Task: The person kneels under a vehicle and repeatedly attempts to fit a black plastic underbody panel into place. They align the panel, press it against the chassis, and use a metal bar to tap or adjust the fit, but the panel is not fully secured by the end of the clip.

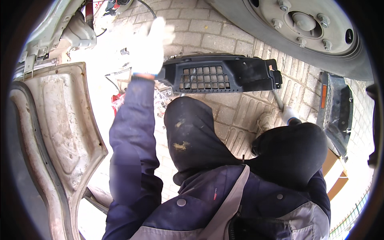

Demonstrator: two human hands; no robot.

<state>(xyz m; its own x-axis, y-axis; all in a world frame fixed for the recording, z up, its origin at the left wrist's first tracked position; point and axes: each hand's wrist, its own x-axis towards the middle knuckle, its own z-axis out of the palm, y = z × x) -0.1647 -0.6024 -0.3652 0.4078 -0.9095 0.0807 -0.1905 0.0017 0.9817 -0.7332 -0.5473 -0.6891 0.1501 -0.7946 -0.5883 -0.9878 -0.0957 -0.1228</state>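
My left hand (150, 50), in a white glove, is raised beside the left end of a black plastic bumper piece (250, 74). Its fingers look stretched out and it holds nothing I can see; glare washes out its edges. A grid of square openings runs through the bumper piece, which lies across the paving in front of my knees. Past my right knee, my right hand (289, 115), also gloved, is closed around a grey rod-like tool (278, 100). That tool's far end reaches the bumper piece's right end. My knee hides part of this hand.
A large wheel (306, 24) with lug nuts stands at the far right. Left of me leans a worn, rusty white body panel (66, 128). A dark trim piece with an orange reflector (323, 96) lies at right, near a cardboard box (338, 180). Cables lie on the paving.
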